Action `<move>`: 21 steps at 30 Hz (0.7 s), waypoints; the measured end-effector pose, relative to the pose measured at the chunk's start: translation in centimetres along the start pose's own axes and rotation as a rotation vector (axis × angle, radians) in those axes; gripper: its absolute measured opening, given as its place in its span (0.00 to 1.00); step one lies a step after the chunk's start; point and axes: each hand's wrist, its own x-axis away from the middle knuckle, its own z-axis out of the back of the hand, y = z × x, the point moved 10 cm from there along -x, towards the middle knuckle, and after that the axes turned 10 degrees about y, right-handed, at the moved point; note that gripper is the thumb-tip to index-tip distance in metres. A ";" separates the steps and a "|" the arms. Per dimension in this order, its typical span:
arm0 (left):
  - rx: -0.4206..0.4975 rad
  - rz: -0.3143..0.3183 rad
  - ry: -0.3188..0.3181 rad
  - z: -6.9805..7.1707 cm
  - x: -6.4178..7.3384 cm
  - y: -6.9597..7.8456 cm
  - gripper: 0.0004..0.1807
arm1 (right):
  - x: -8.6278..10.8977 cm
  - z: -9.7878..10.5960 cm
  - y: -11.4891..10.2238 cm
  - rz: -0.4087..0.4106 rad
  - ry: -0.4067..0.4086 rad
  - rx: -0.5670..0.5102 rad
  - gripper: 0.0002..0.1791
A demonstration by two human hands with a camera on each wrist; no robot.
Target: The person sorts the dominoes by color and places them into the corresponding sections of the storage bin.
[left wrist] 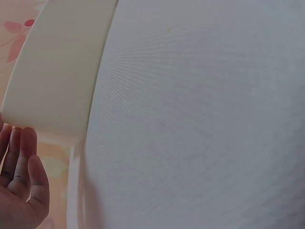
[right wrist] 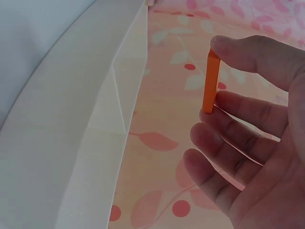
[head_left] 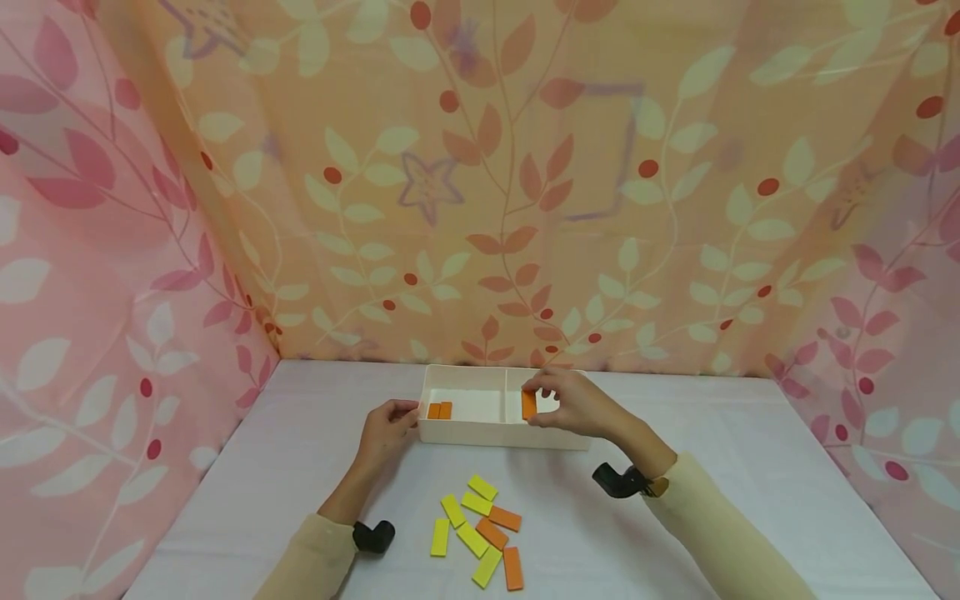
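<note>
We pinch orange tile in right hand over box, frame centre; left hand, fingers loosely extended, touches box. Likely placing; next calls for lowering, release.

Twelve tiles show in the head view — six yellow and six orange. All six yellow tiles lie at the lower middle of the frame, with three orange tiles among them. Two more orange tiles are in one white box, a little left of and below the frame's centre; the sixth is in the right hand, right of centre. The box has one divider — two compartments. Two hands appear, the left hand included, and two black wrist cameras.
</note>
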 end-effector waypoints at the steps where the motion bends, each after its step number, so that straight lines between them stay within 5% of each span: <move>1: 0.002 0.001 -0.001 0.0 0.0 0.0 0.14 | -0.2 -0.1 0.0 0.000 -0.001 0.001 0.20; 21: 0.011 -0.005 -0.011 -0.2 -0.2 -0.3 0.14 | -3.4 -3.0 1.6 -0.086 -0.057 0.024 0.20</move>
